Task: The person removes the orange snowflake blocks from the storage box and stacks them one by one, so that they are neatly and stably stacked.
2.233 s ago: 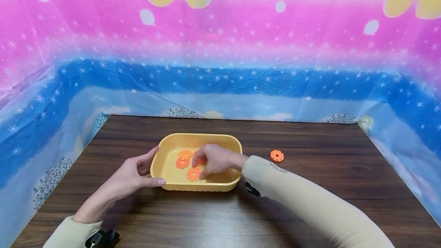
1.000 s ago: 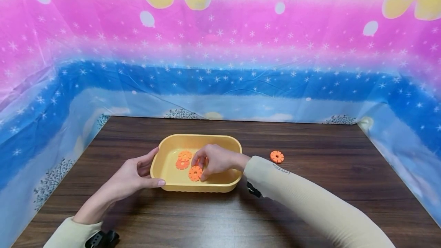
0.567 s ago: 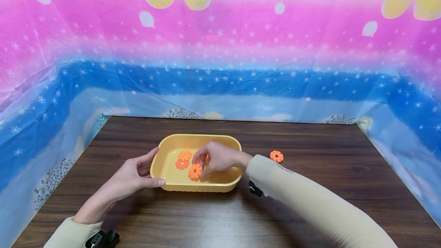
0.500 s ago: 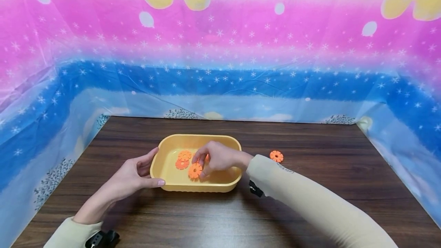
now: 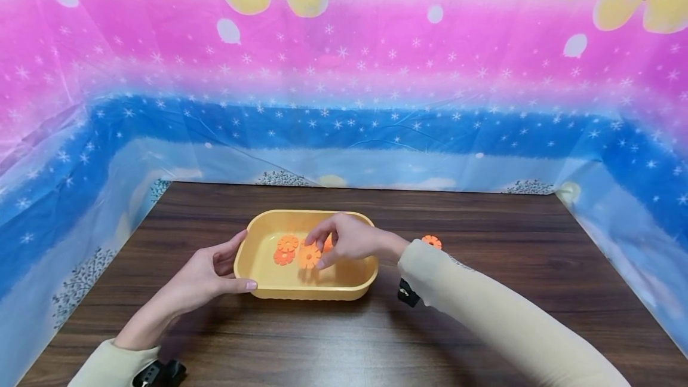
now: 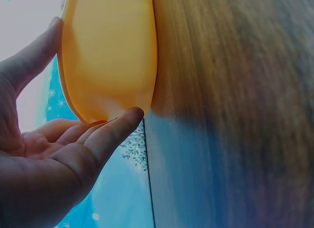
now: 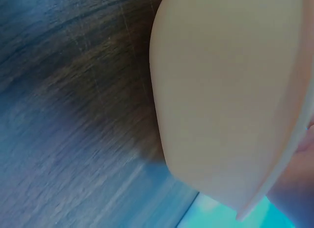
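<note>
Tabletop (image 5: 301, 345) carries a yellow tray (image 5: 306, 293), its end clamped in the left hand (image 5: 206, 270). Right hand (image 5: 348, 239): fingers pinch an orange disc (image 5: 305, 260) inside (right wrist view: tray wall hides it); sleeve (image 5: 500, 306) partly covers an outer disc (image 5: 432, 240).

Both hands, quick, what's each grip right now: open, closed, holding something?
Left hand: closed, holding the yellow tray at its left end.
Right hand: closed, pinching an orange flower-shaped disc between thumb and fingers.
</note>
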The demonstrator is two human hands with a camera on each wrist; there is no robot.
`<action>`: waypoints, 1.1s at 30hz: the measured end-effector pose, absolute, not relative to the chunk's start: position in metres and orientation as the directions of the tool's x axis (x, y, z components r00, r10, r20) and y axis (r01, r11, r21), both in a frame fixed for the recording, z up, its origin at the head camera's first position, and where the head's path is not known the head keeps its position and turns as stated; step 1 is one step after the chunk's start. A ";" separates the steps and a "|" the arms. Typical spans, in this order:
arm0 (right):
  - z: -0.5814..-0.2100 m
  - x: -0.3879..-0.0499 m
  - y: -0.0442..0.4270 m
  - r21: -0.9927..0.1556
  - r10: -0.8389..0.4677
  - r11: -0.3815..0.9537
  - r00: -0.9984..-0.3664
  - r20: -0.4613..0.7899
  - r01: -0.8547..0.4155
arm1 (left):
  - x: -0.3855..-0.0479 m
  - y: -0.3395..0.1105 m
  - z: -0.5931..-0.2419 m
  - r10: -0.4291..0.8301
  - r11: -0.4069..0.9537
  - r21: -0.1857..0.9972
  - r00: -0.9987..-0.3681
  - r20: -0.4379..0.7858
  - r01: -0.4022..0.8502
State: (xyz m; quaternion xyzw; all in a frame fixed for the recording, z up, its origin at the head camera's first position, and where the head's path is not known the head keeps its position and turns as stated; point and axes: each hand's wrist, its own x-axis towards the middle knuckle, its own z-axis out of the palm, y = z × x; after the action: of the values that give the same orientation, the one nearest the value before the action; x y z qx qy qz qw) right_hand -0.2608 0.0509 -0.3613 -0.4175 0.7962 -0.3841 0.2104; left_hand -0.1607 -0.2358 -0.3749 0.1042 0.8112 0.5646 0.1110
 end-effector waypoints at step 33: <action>-0.341 -0.250 0.129 -0.852 -0.706 0.347 -0.707 0.037 -0.391 | -0.160 -0.236 -0.374 0.294 0.336 0.942 -0.952 -0.084 0.021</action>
State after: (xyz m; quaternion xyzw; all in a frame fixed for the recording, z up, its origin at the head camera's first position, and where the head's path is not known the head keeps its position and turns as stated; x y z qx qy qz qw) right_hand -0.2504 0.1287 -0.3413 -0.3418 0.8025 -0.4579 0.1721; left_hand -0.1604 -0.2364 -0.3738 0.0975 0.8083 0.5680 0.1204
